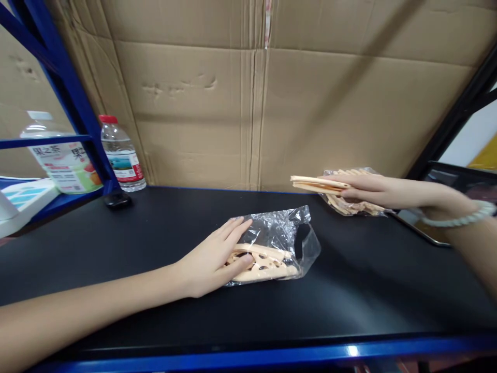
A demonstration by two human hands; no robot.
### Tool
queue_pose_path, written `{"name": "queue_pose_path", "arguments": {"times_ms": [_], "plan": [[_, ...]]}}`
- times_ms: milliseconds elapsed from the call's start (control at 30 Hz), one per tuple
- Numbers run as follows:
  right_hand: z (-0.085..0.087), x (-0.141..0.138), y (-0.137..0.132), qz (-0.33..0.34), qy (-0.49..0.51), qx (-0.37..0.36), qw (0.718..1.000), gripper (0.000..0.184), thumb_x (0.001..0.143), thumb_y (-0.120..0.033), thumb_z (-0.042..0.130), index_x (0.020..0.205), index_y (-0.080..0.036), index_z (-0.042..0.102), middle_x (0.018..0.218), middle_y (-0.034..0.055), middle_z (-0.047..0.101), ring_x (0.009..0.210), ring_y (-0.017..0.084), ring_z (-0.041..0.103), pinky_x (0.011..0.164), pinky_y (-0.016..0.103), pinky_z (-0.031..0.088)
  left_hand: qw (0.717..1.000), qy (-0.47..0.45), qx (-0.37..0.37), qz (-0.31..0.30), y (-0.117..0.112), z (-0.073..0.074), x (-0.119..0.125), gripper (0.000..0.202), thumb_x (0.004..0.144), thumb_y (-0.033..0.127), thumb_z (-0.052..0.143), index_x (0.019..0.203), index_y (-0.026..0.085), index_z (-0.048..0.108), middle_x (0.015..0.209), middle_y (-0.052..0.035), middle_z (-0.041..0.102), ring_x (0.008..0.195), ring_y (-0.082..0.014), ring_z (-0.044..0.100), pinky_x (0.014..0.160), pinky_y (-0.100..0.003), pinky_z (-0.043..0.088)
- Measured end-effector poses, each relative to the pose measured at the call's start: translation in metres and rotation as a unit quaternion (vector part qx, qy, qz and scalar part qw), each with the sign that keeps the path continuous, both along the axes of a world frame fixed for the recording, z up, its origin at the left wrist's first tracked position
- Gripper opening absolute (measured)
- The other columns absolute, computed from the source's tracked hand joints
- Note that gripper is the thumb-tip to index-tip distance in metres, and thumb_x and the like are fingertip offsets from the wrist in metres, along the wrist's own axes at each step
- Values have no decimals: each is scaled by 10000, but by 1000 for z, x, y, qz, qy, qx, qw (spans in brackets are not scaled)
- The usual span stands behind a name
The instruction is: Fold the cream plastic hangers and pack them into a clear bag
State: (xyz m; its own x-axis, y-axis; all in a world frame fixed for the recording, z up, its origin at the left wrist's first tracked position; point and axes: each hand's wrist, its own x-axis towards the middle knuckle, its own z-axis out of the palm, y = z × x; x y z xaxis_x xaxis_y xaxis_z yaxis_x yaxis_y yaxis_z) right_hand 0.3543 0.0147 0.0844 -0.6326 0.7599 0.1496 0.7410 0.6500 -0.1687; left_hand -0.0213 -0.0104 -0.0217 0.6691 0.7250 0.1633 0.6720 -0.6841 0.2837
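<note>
My left hand (221,256) lies flat with fingers stretched out on a clear plastic bag (272,225) in the middle of the table. Inside this bag are beige plastic pieces (267,264) with long bars and cut-out holes, partly hidden by my fingers. The bag's right end gapes loosely. Over at the right, my right hand (367,189) is closed around a slim, beige folded plastic piece (316,182), its two thin arms pointing left. Below and behind that hand is another clear bag of beige pieces (341,204); whether the hand touches it, I cannot tell.
A cardboard wall (194,119) stands behind the black table (310,305), which has a blue front edge. At the back left are a red-capped water bottle (122,158), a larger drink bottle (64,163), a blue frame (73,93) and a small black object (117,200). A dark-framed panel (427,228) leans at the right.
</note>
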Motion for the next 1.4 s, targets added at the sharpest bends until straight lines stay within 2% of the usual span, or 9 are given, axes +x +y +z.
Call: {"name": "queue_pose_path", "arguments": {"times_ms": [133, 233, 367, 633, 767, 933, 1100, 1267, 1400], "plan": [[-46, -18, 55, -1, 1, 38, 999, 497, 962, -351, 353, 1446, -238, 347, 1411, 86, 455, 1281, 267, 446, 1081, 455, 369, 1000, -7, 6, -13, 1, -2, -2, 681, 947, 557, 319, 1475, 140, 211, 1560, -125, 191, 1437, -300, 136, 1156, -500, 232], [-80, -39, 79, 9, -30, 30, 999, 520, 957, -273, 317, 1455, -122, 313, 1243, 172, 532, 1103, 269, 559, 994, 472, 436, 999, -16, 18, -23, 4, -6, -5, 670, 947, 535, 350, 1478, 152, 205, 1557, -122, 201, 1437, -299, 141, 1152, -504, 244], [-97, -53, 83, 30, -62, 63, 996, 507, 968, -231, 298, 1450, -77, 306, 991, 143, 535, 871, 232, 554, 834, 435, 492, 999, -18, 26, -26, 4, -8, -5, 657, 950, 521, 358, 1480, 164, 204, 1558, -112, 205, 1437, -298, 141, 1152, -500, 247], [-78, -49, 65, 87, -25, 44, 995, 424, 965, -298, 401, 1355, -143, 457, 1107, 136, 532, 1003, 232, 530, 928, 430, 449, 1000, -17, 4, -11, -1, -1, -2, 678, 949, 550, 334, 1473, 135, 224, 1557, -118, 207, 1436, -289, 149, 1164, -467, 231], [-54, -69, 25, 111, 129, 72, 983, 332, 975, -207, 344, 1230, -186, 556, 1160, 98, 586, 1080, 198, 548, 959, 395, 443, 1000, -14, 3, -13, 0, -2, -2, 669, 952, 544, 331, 1471, 138, 219, 1557, -119, 206, 1438, -292, 140, 1164, -472, 224], [-33, -85, -21, 201, 148, -26, 968, 350, 903, -59, 363, 1038, -176, 664, 1032, 55, 670, 985, 164, 612, 887, 330, 484, 1000, -16, 8, -15, 1, -2, 0, 656, 952, 540, 333, 1467, 148, 225, 1552, -123, 220, 1435, -297, 151, 1157, -484, 229], [-32, -82, -29, 204, 97, -127, 966, 367, 842, 6, 392, 862, -162, 718, 893, 33, 714, 836, 134, 656, 806, 273, 519, 999, -19, 24, -22, 2, -5, -1, 632, 954, 518, 353, 1467, 168, 234, 1548, -111, 239, 1429, -299, 173, 1151, -482, 251], [-41, -85, -28, 212, 52, -161, 962, 459, 830, 43, 403, 1078, -200, 703, 1070, 27, 703, 997, 144, 646, 912, 295, 501, 999, -26, 28, -18, 3, -7, -2, 646, 944, 526, 368, 1469, 171, 240, 1552, -115, 224, 1428, -315, 169, 1146, -496, 257], [-51, -90, -25, 225, 26, -142, 963, 339, 897, -58, 478, 1102, -218, 696, 1076, 42, 700, 988, 162, 648, 913, 310, 497, 1000, -15, 15, -8, 0, -3, 0, 653, 949, 528, 351, 1474, 160, 227, 1562, -114, 187, 1438, -302, 132, 1159, -493, 232]]}}
